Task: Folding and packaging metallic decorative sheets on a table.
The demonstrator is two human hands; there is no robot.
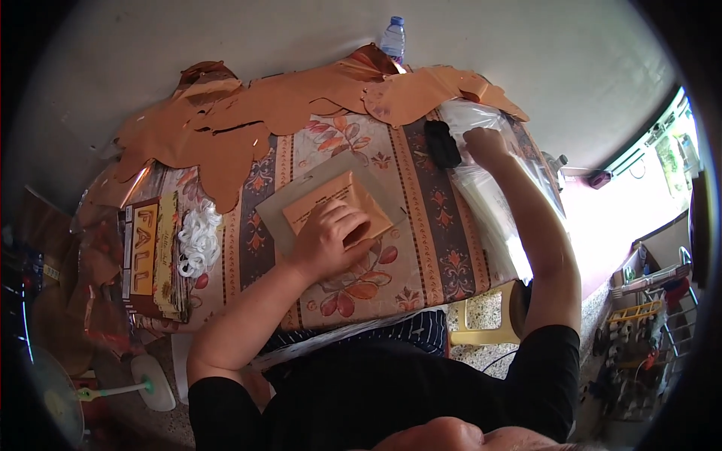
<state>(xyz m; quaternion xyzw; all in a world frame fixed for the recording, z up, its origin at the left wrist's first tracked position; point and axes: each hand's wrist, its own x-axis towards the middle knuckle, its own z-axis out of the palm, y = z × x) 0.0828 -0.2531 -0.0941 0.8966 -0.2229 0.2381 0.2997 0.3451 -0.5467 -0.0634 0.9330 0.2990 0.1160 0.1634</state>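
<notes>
A folded orange packet (359, 197) with dark print lies tilted on a clear plastic bag (272, 213) at the middle of the table. My left hand (332, 234) is over its lower edge, fingers bent and pressed together, thumb at the packet's near side. Off to the right, my right hand (487, 146) is closed at the far end of a stack of clear plastic bags (492, 199); its fingertips are hidden, but it appears to pinch the film. Just left of that hand lies a black oblong object (442, 144).
Copper-coloured foil sheets (301, 101) cover the table's far edge, with a water bottle (393, 39) behind. At left are printed cards (147, 252) and bundled white ribbon (199, 239). A yellow stool (481, 319) stands by the near right edge, a fan (64, 402) at lower left.
</notes>
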